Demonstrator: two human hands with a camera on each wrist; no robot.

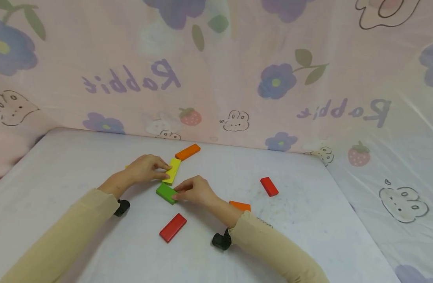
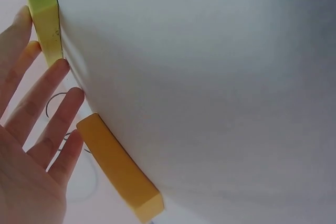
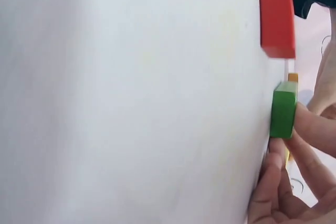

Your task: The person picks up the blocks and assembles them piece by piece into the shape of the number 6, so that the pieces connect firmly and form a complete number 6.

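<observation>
My left hand (image 1: 145, 169) is at a yellow block (image 1: 173, 171), thumb and forefinger on it near its left side. In the left wrist view the other fingers stretch out beside that yellow block (image 2: 46, 22). With thumb and fingers, my right hand (image 1: 198, 191) pinches a green block (image 1: 165, 193), also seen in the right wrist view as a green block (image 3: 283, 111). The green block's far end lies against or very close to the yellow block's near end. Beyond the yellow block, an orange block (image 1: 188, 151) lies at an angle, its near end close to it.
A red block (image 1: 172, 227) lies in front of the green one. Farther right are another red block (image 1: 269, 186) and an orange block (image 1: 240, 206), partly covered by the right forearm. A yellow bit (image 1: 126, 167) peeks out behind the left wrist. Printed cloth (image 1: 216, 86) hangs behind the white tabletop (image 1: 301, 236).
</observation>
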